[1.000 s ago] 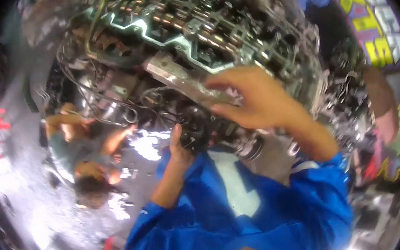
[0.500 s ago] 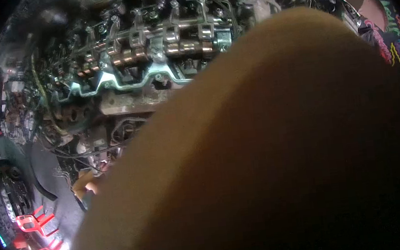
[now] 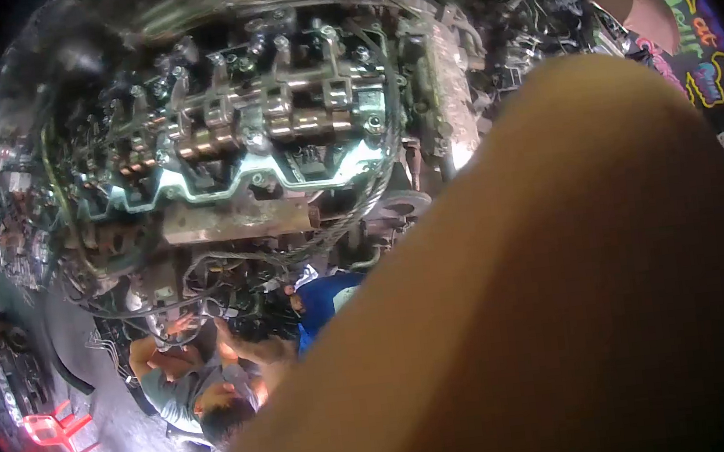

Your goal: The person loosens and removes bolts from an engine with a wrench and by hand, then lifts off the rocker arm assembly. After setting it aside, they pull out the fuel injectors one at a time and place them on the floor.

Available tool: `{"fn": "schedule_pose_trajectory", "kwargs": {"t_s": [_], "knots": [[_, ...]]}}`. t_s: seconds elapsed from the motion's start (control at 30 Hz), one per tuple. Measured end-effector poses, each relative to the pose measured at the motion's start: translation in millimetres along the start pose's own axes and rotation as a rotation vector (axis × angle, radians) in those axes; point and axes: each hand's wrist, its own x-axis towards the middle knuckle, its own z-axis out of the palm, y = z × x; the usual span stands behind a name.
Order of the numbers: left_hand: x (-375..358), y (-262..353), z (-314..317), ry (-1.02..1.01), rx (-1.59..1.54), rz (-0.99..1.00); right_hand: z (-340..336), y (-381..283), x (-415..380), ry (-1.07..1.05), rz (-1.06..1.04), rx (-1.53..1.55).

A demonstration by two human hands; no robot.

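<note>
Neither of my hands shows. A large bare limb (image 3: 441,306), close to the camera and bent at its top, covers the lower right. Behind it lies an opened engine (image 3: 256,140), its rocker arms (image 3: 216,100) and copper-coloured camshaft (image 3: 212,140) exposed. A bright wavy metal edge (image 3: 267,165) runs below them, with a rusty pipe-like part (image 3: 238,220) under that. Dark cables (image 3: 360,208) loop down the engine's right end.
Below the engine, a person in a grey shirt (image 3: 177,395) reaches toward its lower parts. Blue clothing (image 3: 326,300) shows beside them. Red plastic chairs (image 3: 59,430) stand lower left. Wires (image 3: 551,7) and colourful lettering (image 3: 696,50) appear upper right, near another bare limb (image 3: 649,19).
My view has shifted, so the engine sits lower and further left. The near limb covers less, uncovering the engine's right end, the grey-shirted person and the blue clothing.
</note>
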Motion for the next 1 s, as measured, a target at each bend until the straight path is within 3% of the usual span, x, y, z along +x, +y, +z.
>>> {"fn": "schedule_pose_trajectory", "kwargs": {"t_s": [0.33, 0.5, 0.6, 0.63, 0.73, 0.77, 0.8, 0.87, 0.93, 1.0], "knots": [[-25.1, 1.6, 0.7, -0.003, 0.032, 0.057, -2.9, -16.3, -20.8, 0.036, 0.144, -0.093], [-39.0, -3.0, 2.5, -0.011, -0.034, 0.169, -27.5, -32.3, -102.1, -0.156, 0.522, -0.314], [-51.7, -7.4, 8.5, -0.047, -0.118, 0.191, -35.3, -51.8, -168.0, 0.062, 0.693, -0.291], [-56.1, -12.8, 8.0, -0.058, -0.141, 0.197, -29.9, -53.0, -197.5, 0.250, 0.649, -0.260], [-63.9, -34.6, -6.2, -0.076, -0.167, 0.208, -8.2, -75.5, -274.6, 0.533, 0.859, -0.353], [-67.0, -42.3, -9.5, -0.082, -0.158, 0.177, 7.5, -84.1, -299.1, 0.697, 1.019, -0.286], [-70.7, -48.3, -4.7, -0.091, -0.164, 0.195, 23.2, -88.2, -322.4, 0.908, 1.029, -0.140], [-78.7, -56.6, 9.1, 0.017, -0.251, 0.234, 52.5, -99.6, -361.0, 1.226, 1.027, -0.156], [-93.5, -61.5, 21.5, 0.082, -0.255, 0.242, 73.2, -110.0, -397.6, 1.330, 1.068, -0.192], [-104.5, -70.1, 25.2, 0.035, -0.259, 0.162, 89.4, -118.2, -417.2, 1.573, 1.184, -0.161]]}}
